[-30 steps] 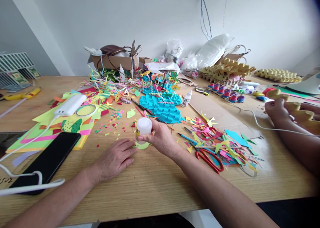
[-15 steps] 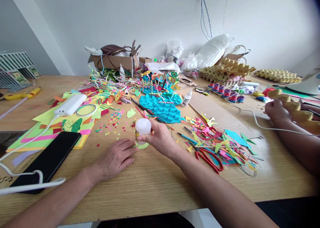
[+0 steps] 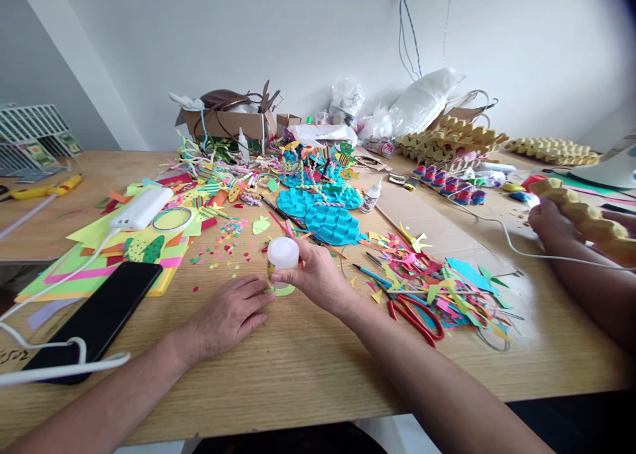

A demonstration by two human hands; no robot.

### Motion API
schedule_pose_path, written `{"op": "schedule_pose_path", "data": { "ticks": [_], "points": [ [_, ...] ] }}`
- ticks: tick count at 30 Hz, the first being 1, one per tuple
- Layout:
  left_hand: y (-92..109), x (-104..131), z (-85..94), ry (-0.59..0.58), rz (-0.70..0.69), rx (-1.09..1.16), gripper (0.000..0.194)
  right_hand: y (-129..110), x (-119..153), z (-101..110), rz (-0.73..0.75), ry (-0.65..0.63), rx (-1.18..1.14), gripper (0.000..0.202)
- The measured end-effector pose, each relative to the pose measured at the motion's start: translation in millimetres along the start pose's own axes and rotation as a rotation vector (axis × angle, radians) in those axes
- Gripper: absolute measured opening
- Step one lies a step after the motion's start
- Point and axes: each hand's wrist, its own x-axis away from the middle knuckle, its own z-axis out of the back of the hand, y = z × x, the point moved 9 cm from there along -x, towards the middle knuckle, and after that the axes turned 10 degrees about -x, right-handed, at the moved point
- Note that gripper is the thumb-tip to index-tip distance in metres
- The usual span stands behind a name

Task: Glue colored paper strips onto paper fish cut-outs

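My right hand grips a small white glue bottle with its round bottom turned up toward me. Below the bottle a pale green paper piece lies on the table, partly hidden by the bottle and my fingers. My left hand lies flat with its fingers stretched out, fingertips at the left edge of that green piece. Beyond the bottle is a green paper fish, with blue folded paper farther back.
Red-handled scissors and paper scraps lie to the right. A phone and a white power bank on coloured sheets are at left. Another glue bottle stands behind. At far right, another person's hands hold an egg carton.
The glue bottle has shifted very slightly to the left in my right hand. My left hand stays put. The other person's hands have moved a little on the egg carton.
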Motion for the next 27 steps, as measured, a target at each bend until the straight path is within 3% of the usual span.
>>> {"op": "schedule_pose_path", "data": {
  "ticks": [8, 15, 22, 27],
  "points": [
    [0.3, 0.2, -1.0, 0.004, -0.005, -0.029, 0.028, -3.1, -0.2, -0.7, 0.031, 0.009, -0.013, 0.028],
    [0.0, 1.7, -2.5, -0.005, 0.004, -0.004, 0.028, 1.8, -1.4, -0.3, -0.029, -0.02, -0.031, 0.035],
    [1.4, -2.1, -4.6, -0.076, 0.021, 0.016, 0.032, 11.3, -0.5, -1.0, -0.093, -0.008, -0.017, 0.039],
    [2.6, -3.5, -6.3, -0.109, 0.019, 0.007, 0.033, 15.2, 0.1, -5.7, -0.114, -0.064, -0.15, 0.034]
  ]
}}
